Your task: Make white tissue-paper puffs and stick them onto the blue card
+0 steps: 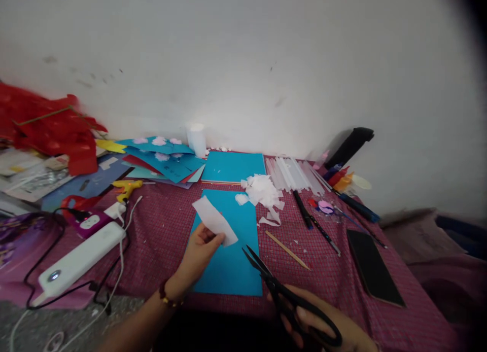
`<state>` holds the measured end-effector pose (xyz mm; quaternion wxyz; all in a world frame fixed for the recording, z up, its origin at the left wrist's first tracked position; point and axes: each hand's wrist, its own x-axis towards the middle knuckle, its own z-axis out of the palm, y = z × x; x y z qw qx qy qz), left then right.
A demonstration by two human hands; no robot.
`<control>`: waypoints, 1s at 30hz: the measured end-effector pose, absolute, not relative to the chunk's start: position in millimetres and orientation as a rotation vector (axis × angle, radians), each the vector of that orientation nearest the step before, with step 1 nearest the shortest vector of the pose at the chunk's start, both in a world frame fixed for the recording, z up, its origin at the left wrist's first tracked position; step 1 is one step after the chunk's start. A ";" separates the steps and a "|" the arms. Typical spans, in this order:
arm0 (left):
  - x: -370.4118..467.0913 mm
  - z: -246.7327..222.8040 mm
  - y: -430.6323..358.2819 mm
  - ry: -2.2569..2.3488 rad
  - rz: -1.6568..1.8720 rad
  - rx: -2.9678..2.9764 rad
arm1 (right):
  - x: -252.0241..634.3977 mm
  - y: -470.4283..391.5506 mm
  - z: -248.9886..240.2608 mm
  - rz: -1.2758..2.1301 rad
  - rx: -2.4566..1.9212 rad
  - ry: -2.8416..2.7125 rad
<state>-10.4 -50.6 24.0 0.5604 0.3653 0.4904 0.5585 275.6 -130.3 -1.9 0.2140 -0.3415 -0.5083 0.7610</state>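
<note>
White paper strip (213,217) over a blue sheet (228,271) near the middle of a worktop (160,260) covered in dark red checked cloth. From the far left, a long white power strip (81,259) slants up to the right, with a yellow glue gun (127,188) lying beyond it. Next, the left forearm comes in from the lower left, a beaded bracelet (164,293) at the wrist. The left hand (203,245) grips the paper strip by its near edge, thumb laid on top and the other fingers mostly hidden beneath. The strip's long axis runs from upper left, well beyond the fingers, to lower right, just past the thumb. Right of it, black scissors (277,288) slant from lower right to upper left, their tips slightly apart, near the strip's lower right end and pointing towards it, but clear of it. The right hand (309,319), reaching in from the lower right, grasps the scissor handles, its digits curled around the loops. Above the scissors sits a loose heap of white paper scraps (262,189); further right lie a thin wooden stick (287,249) and a flat black rectangular object (375,268).
</note>
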 end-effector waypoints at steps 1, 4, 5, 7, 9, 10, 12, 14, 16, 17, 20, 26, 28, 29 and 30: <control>-10.2 28.2 -45.7 1.125 1.308 0.873 | 273.9 -129.2 -2.2 2.115 -0.929 -1.390; -8.0 34.7 -31.8 1.043 1.276 0.857 | 267.3 -124.3 -3.1 2.112 -0.890 -1.313; -7.2 34.7 -28.0 1.027 1.260 0.841 | 264.8 -122.3 -3.3 2.118 -0.870 -1.286; -5.8 32.3 -22.1 0.997 1.220 0.805 | 259.4 -118.3 -3.4 2.136 -0.832 -1.218; -5.0 28.6 -18.4 0.965 1.182 0.770 | 254.2 -114.8 -2.8 2.156 -0.785 -1.145; -4.7 26.9 -17.3 0.952 1.165 0.754 | 251.8 -113.3 -2.4 2.157 -0.766 -1.120; -4.2 24.3 -16.4 0.935 1.143 0.728 | 247.7 -111.0 -2.2 2.157 -0.727 -1.075; -3.9 22.9 -16.6 0.925 1.138 0.714 | 244.7 -109.6 -3.1 2.168 -0.706 -1.015; -3.7 22.3 -17.2 0.913 1.138 0.705 | 243.1 -108.9 -4.9 2.184 -0.689 -0.978; -3.7 22.2 -17.6 0.909 1.140 0.699 | 242.8 -108.8 -5.9 2.184 -0.680 -0.981; -3.7 22.1 -18.1 0.900 1.159 0.669 | 243.0 -109.2 -8.2 2.167 -0.666 -1.031; -2.0 21.0 -17.4 0.909 1.165 0.639 | 245.2 -109.6 -9.9 2.197 -0.662 -0.965; -0.9 19.6 -18.2 0.918 1.148 0.681 | 245.8 -109.3 -10.6 2.202 -0.659 -0.939; -0.3 19.0 -18.9 0.928 1.137 0.715 | 245.9 -109.2 -11.3 2.203 -0.653 -0.926; 0.5 18.6 -19.9 0.939 1.132 0.755 | 245.8 -109.2 -12.0 2.208 -0.648 -0.912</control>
